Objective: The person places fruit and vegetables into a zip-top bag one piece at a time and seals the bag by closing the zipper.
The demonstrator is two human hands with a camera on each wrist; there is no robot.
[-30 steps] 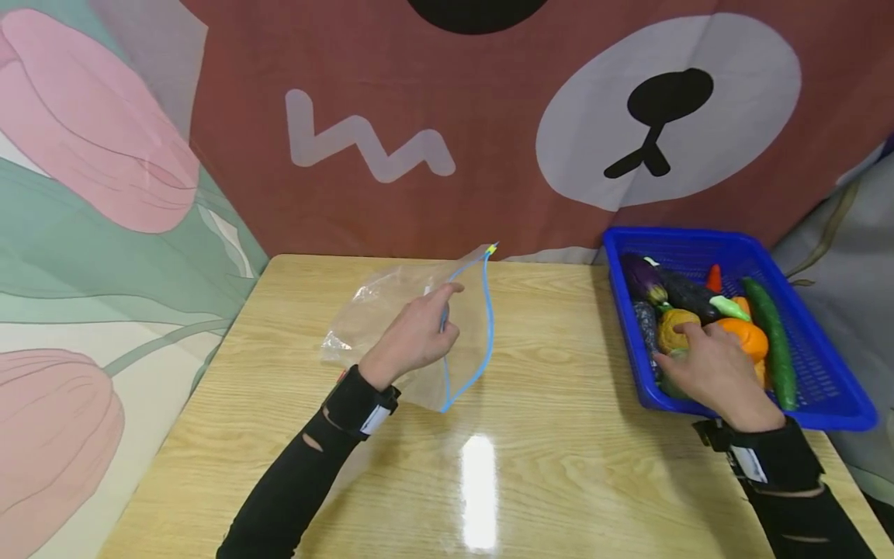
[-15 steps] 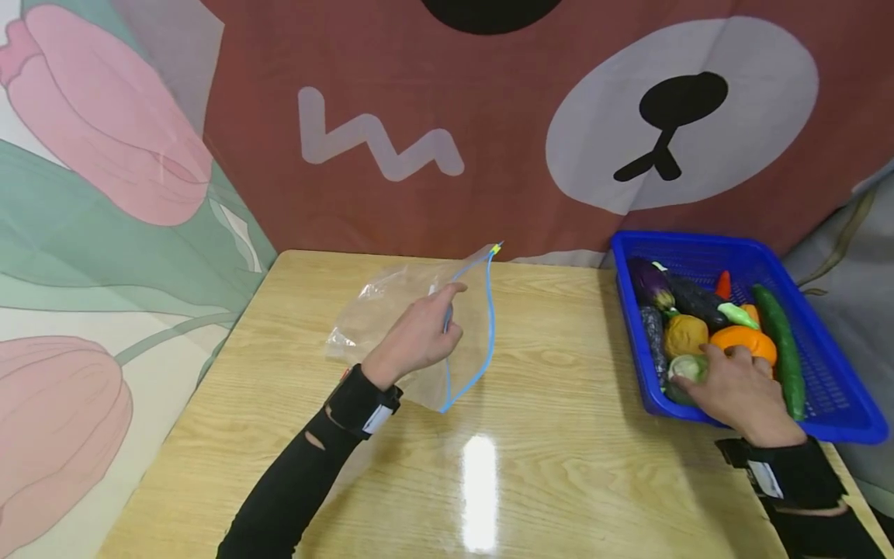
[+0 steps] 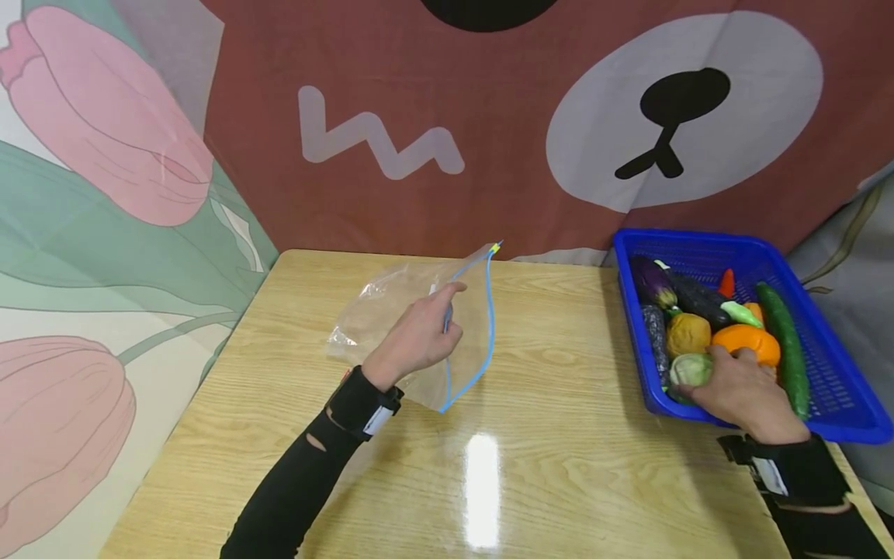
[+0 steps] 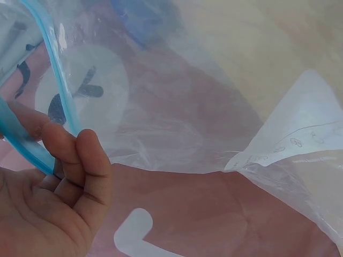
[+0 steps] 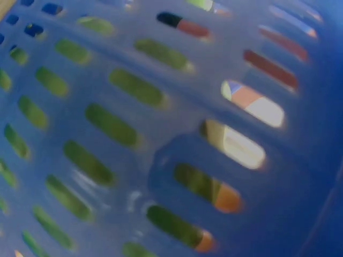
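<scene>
My left hand [image 3: 417, 334] holds a clear zip bag [image 3: 370, 314] near its mouth. The bag's mouth has blue strips and gapes toward the right, with a yellow bit at its far corner. In the left wrist view, the curled fingers [image 4: 92, 166] of this hand pinch the blue-edged rim [image 4: 53, 80]. My right hand [image 3: 750, 394] reaches into a blue basket [image 3: 848, 388], its thumb and fingers around a round, pale green vegetable [image 3: 690, 370]. An orange pumpkin-like vegetable [image 3: 746, 341] lies just beyond those fingers. The right wrist view shows only the basket's slotted wall [image 5: 155, 118].
Also in the basket are a purple eggplant [image 3: 653, 281], a long dark eggplant [image 3: 698, 301], a bumpy dark vegetable [image 3: 655, 338], a yellow round one [image 3: 687, 335], a red tip [image 3: 727, 282] and a cucumber [image 3: 784, 341]. A printed cloth [image 3: 503, 155] hangs behind the wooden table [image 3: 559, 466].
My right hand has drawn back from above the yellow vegetable toward the near side of the basket and closed around the pale green one. My left hand stays in place on the bag.
</scene>
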